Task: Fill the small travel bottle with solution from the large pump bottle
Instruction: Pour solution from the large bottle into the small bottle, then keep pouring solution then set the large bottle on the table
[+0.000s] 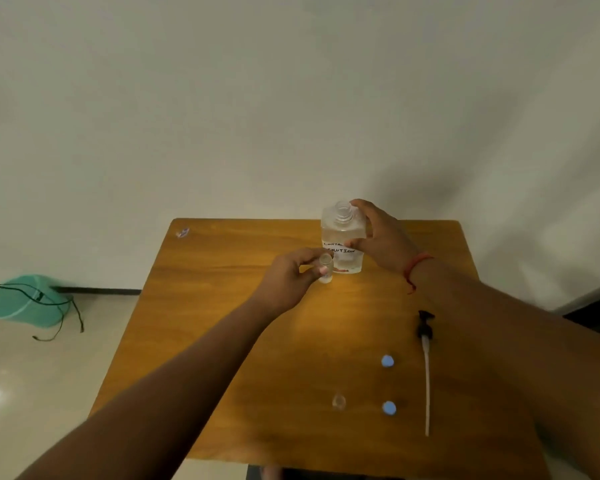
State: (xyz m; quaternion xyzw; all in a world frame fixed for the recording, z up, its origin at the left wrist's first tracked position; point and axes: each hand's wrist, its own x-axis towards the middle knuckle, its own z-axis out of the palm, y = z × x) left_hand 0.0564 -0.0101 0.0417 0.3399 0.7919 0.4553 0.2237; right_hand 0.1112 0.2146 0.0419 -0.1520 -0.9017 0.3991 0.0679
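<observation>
The large clear bottle (340, 233) stands upright at the table's far edge, its neck open with no pump in it, a handwritten label on its front. My right hand (381, 237) grips its right side, thumb across the label. Just in front of it my left hand (288, 275) pinches a small clear travel bottle (325, 268), upright with its mouth uncapped. The black pump head (424, 325) with its long white tube lies flat on the table to the right.
A wooden table (222, 323) holds two blue caps (387, 361) (389, 408) and another small clear bottle (338, 401) near the front. A scrap of wrapper (182, 232) lies at the far left corner. A green bin (25, 301) with a black cord sits on the floor left.
</observation>
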